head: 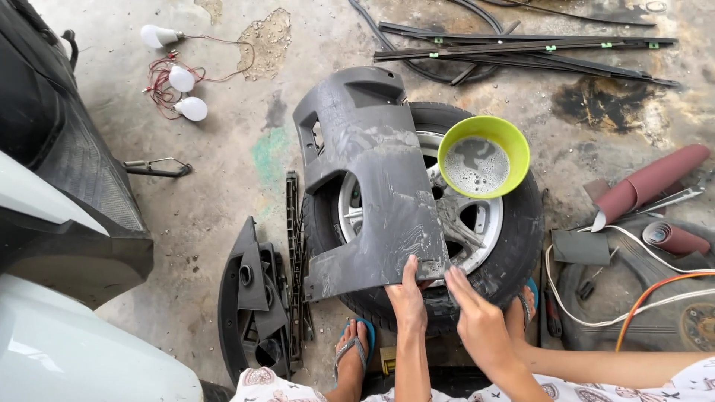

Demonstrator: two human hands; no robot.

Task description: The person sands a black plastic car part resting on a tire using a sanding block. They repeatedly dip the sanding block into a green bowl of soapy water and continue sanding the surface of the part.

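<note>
While both hands (406, 294) (477, 316) pinch the grey panel (372, 186), wheel (477, 223) half hidden, fingertips unclear.

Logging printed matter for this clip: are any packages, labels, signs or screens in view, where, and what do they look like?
No packages, signs or screens are in view.
Small green tags: spaced along the black trim strips lying on the concrete at top; tiny rectangles, too small to tell any print.

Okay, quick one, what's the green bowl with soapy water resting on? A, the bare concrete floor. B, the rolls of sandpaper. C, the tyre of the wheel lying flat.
C: the green bowl sits on the upper edge of the tyre, beside the grey plastic panel.
</note>
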